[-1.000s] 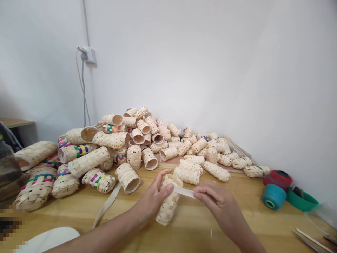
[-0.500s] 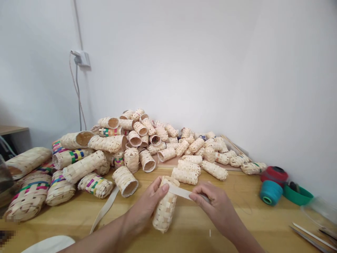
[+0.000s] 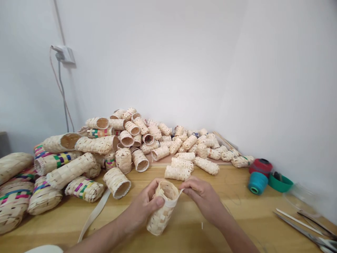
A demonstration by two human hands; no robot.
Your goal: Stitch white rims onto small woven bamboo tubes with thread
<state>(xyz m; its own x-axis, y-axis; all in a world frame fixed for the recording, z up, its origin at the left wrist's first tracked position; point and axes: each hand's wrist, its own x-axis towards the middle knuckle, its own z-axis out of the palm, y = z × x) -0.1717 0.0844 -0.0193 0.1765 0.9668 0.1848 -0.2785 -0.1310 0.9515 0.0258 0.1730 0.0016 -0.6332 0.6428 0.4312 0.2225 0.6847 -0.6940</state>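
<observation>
My left hand [image 3: 151, 198] is wrapped round a small woven basket [image 3: 161, 219], a pale cylinder tilted with its open mouth up and away from me. A white fabric tape [image 3: 171, 203] runs along the outside of the basket's rim. Its end is pinched between the thumb and fingers of my right hand [image 3: 198, 196], just right of the rim. The left thumb presses on the near side of the tape. How the tape lies on the far side of the rim is hidden.
A large heap of woven baskets [image 3: 123, 160] covers the back and left. A white strip [image 3: 94, 214] lies on the table [image 3: 126, 232]. To the right are a red thread spool [image 3: 260, 167], a blue spool [image 3: 257, 183], a green dish [image 3: 280, 183] and scissors [image 3: 300, 226].
The tape, stretched straight out to the right before, now bends round the basket's rim. My right hand has come in closer to the basket. The basket's mouth has tipped toward the camera.
</observation>
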